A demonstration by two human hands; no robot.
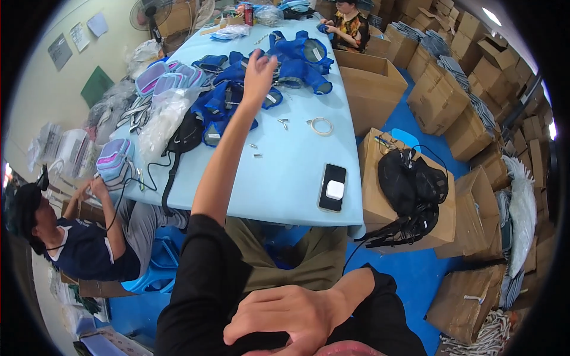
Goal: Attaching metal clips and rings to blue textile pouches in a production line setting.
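My left hand [259, 74] is stretched far out over the table, above a heap of blue fabric pieces [228, 104]. Its fingers are apart, and nothing shows in them. More blue pieces with round openings [294, 56] lie just beyond and to the right of it. My right hand [285, 314] is raised close in front of my body, back of the hand up. Its fingers are loosely extended to the left and hold nothing that I can see.
On the light blue table [285, 172] lie a phone [331, 199] with a white case [335, 190], a ring of tape [321, 126] and small metal pieces. A person [89, 231] at left handles a pouch [114, 159]; another person [349, 26] sits far right. Cartons [368, 83] line the right.
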